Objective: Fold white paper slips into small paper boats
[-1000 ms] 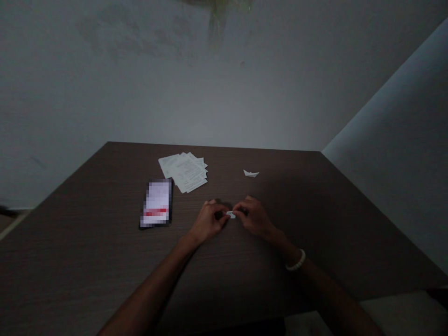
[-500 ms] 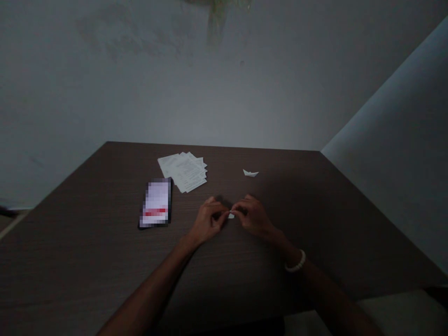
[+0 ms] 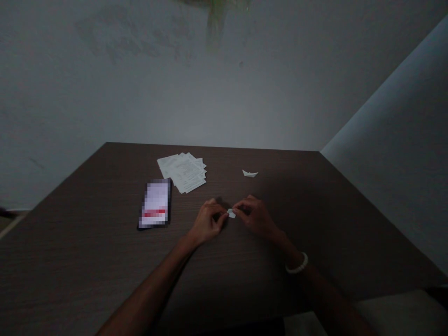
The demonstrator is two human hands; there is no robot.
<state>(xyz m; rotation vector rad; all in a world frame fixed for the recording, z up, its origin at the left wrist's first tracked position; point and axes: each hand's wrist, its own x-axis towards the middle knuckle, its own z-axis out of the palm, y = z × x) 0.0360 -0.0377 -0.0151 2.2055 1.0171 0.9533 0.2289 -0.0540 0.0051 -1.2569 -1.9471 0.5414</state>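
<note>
Between my fingertips is a small piece of folded white paper, just above or on the dark wooden table. My left hand pinches its left edge between thumb and forefinger. On the opposite edge, the fingertips of my right hand are closed in a pinch. The details of its folds are too small to make out. Beyond my right hand lies a little white paper boat.
A fanned stack of printed paper sheets lies at the back left. In front of it is a phone with a blurred screen, left of my left hand. A grey wall borders the table's far edge.
My fingertips have drawn slightly apart, and more of the folded paper shows between them. The boat, sheets and phone lie where they were.
</note>
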